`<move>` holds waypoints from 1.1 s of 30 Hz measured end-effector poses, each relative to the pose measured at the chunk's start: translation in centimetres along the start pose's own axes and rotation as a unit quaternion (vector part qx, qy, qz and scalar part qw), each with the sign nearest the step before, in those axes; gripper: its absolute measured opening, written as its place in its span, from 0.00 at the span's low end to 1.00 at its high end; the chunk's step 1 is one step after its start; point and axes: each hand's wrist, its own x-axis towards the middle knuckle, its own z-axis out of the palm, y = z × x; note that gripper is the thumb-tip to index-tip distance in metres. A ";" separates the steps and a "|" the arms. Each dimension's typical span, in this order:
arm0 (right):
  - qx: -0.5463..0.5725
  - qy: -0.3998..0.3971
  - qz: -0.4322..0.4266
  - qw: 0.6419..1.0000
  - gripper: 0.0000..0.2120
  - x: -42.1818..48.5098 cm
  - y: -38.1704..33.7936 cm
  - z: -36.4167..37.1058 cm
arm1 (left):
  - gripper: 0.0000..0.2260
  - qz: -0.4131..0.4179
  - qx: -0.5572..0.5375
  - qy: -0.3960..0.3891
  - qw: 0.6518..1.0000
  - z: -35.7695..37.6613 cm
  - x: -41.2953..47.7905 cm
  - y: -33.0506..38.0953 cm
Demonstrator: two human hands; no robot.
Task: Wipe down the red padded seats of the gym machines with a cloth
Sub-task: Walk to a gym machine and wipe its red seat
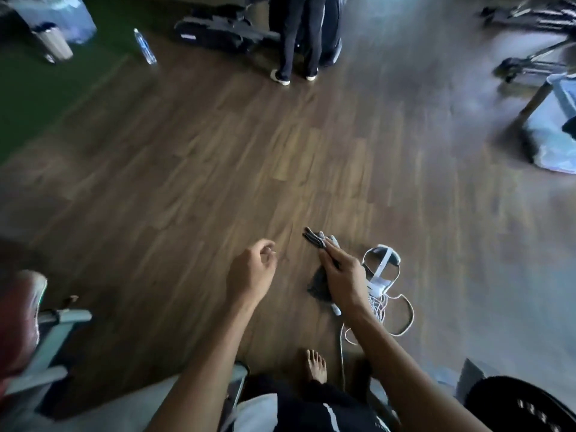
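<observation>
Gym floor, cleaning round | right hand (343,275) fingers grasping a dark cloth (318,283), carried ready for wiping | left hand (251,269) loosely curled, holding nothing | red padded seat (17,322) at far left, apart from the cloth, apparently the target

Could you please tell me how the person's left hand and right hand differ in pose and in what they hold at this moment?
The left hand is loosely curled with nothing visible in it, while the right hand grips a dark cloth. The left hand's fingers bend inward; the right hand's fingers stretch out flat along the cloth. The left hand sits further from the white headset on the floor; the right hand overlaps it in view. Both are bare and reach forward over the wooden floor.
</observation>
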 end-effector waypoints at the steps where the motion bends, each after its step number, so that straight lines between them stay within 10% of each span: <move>1: -0.012 -0.014 -0.007 1.000 0.15 2.1 -0.9 0.8 | 0.09 -0.010 -0.011 0.006 1.000 -0.6 1.8 0.0; 20: -0.137 -0.281 -0.211 0.926 0.15 32.1 -18.8 35.5 | 0.09 -0.201 -0.129 0.179 0.954 -21.8 33.3 -13.6; 33: -0.130 -0.551 -0.458 0.686 0.14 38.0 -29.6 71.2 | 0.13 -0.431 -0.133 0.380 0.808 -40.2 40.4 -29.2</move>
